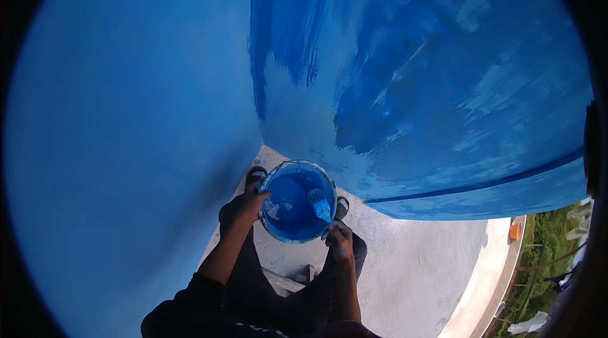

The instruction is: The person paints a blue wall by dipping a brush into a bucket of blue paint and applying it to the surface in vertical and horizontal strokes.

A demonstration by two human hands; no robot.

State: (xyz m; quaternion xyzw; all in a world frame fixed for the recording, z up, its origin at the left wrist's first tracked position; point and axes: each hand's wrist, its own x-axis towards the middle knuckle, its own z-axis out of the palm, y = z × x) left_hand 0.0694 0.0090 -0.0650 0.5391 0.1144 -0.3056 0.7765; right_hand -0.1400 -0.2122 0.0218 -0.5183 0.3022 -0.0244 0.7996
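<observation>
Between my knees is a round bucket (304, 174) with blue-smeared inner walls and blue paint (288, 214) in it. On its left side my left hand (254, 202) grips the rim, the thumb over the edge. A paintbrush (320, 205) covered in blue paint is in my right hand (340, 238), its bristles pointing away from me over the bucket's right inner part. My fingers are closed round the brush handle, which is mostly hidden, and blue specks mark that hand.
A light blue wall (126, 116) rises close on the left. Another wall (405, 84), streaked with darker blue, meets it at a corner ahead. Pale concrete floor (418, 268) runs right to a low ledge (475, 281) with an orange pot (515, 230); greenery lies beyond.
</observation>
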